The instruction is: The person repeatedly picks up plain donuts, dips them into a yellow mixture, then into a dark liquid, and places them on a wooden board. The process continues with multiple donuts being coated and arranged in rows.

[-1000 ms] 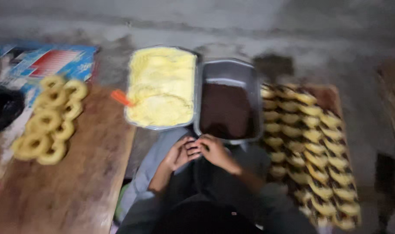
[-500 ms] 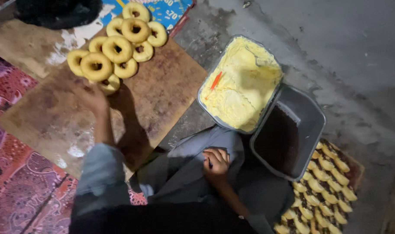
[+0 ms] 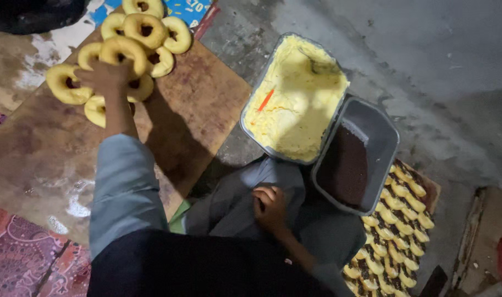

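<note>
A pile of plain yellow dough rings [image 3: 146, 27] lies at the far end of a worn wooden board [image 3: 196, 104]. My left hand [image 3: 105, 77] is stretched out onto the near side of that pile, back up, with its fingers laid over a ring. Whether it grips the ring is hidden. My right hand [image 3: 270, 206] rests curled on my lap against grey cloth, with nothing visible in it.
A metal tray of yellow cream [image 3: 295, 104] with an orange tool [image 3: 265, 100] sits past my knee. A grey tub [image 3: 383, 132] of dark brown filling overlaps it. Rows of filled, topped rings [image 3: 399, 231] lie at the right. A patterned mat [image 3: 20, 258] is at the left.
One second ago both hands were together on my lap. My left hand has since reached out to the ring pile on the board, and the view has turned left. The right hand stayed on my lap.
</note>
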